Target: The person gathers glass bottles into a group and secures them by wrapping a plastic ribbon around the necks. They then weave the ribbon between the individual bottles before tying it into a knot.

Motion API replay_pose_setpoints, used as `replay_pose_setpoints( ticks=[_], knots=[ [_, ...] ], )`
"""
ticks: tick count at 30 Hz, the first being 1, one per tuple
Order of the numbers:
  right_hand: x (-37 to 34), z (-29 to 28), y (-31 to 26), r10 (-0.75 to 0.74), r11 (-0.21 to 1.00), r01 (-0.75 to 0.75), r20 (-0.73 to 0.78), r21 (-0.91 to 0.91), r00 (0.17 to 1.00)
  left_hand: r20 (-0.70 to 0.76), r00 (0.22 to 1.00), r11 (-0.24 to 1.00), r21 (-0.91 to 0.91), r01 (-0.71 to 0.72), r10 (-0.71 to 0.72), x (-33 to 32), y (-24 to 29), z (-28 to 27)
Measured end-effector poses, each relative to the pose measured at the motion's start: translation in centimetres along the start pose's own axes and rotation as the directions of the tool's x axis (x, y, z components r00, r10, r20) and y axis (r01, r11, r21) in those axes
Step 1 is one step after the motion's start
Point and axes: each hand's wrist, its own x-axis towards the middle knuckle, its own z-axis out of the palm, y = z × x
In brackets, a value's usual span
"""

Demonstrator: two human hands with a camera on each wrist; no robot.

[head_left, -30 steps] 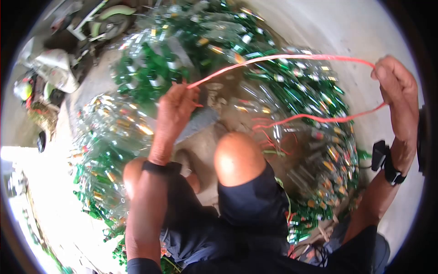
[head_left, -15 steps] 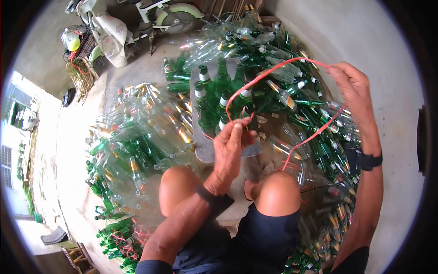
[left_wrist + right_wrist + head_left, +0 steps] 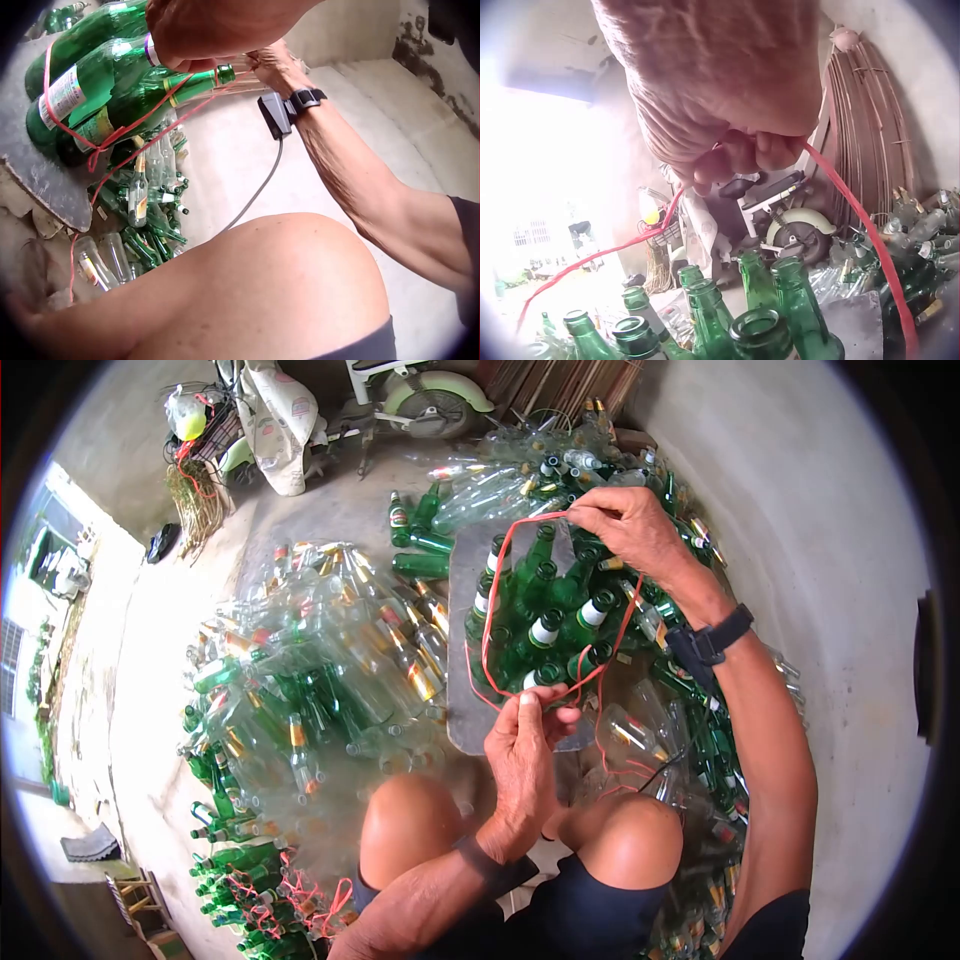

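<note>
Several green glass bottles (image 3: 545,628) stand in a tight cluster on a grey board (image 3: 466,715). My left hand (image 3: 522,760) pinches a red plastic string (image 3: 489,620) between thumb and forefinger at the cluster's near side. Above the far side of the bottles, my right hand (image 3: 630,535) grips the same string with curled fingers. Between the two hands it makes a wide loop over the bottle necks. Low around the bottles runs another stretch of red string (image 3: 124,133), with a crossing at the near side in the left wrist view.
Heaps of clear and green bottles lie left (image 3: 330,690) and right of the board. A pale scooter (image 3: 430,405) and a bundle of wooden strips (image 3: 870,120) stand at the back. Tangled red string (image 3: 290,895) lies over bottles at lower left. A wall (image 3: 800,560) rises on the right.
My right hand has moved left and inward over the bottles, bringing the string into a loop above them. My left hand came to the cluster's near side. The head view has shifted.
</note>
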Motion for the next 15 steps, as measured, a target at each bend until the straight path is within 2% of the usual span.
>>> replay_pose_setpoints(
  ticks=[1,3,4,5,8,13,15],
  knots=[
    [0.9,0.6,0.4,-0.006,1.000,0.005,0.004,0.002,1.000,-0.004,1.000,1.000,-0.004,-0.005,0.005,0.1,0.0,-0.1],
    [2.5,1.7,0.9,0.077,0.989,-0.059,0.134,-0.134,0.988,-0.010,1.000,0.999,-0.038,0.005,-0.005,0.2,-0.2,-0.3],
    [3.1,2.5,1.0,0.106,0.989,-0.087,0.152,-0.124,0.983,-0.035,0.999,0.999,-0.041,0.010,-0.011,0.3,-0.5,-0.5],
    [3.7,3.1,1.1,0.102,0.989,-0.083,0.157,-0.120,0.982,-0.041,0.999,0.999,-0.043,0.006,-0.008,0.3,-0.6,-0.6],
    [5.2,4.5,0.7,0.135,0.958,-0.070,0.225,-0.278,0.965,-0.072,0.997,0.999,-0.039,0.024,-0.027,0.4,-0.4,-0.4],
    [7.2,6.6,2.9,0.137,0.948,-0.048,0.268,-0.314,0.954,-0.130,0.991,0.999,-0.027,0.037,-0.040,0.8,-0.2,-0.3],
    [7.5,6.8,4.0,0.202,0.924,-0.067,0.333,-0.375,0.921,-0.152,0.987,0.999,-0.023,0.050,-0.053,0.9,-0.4,-0.4]
  ],
)
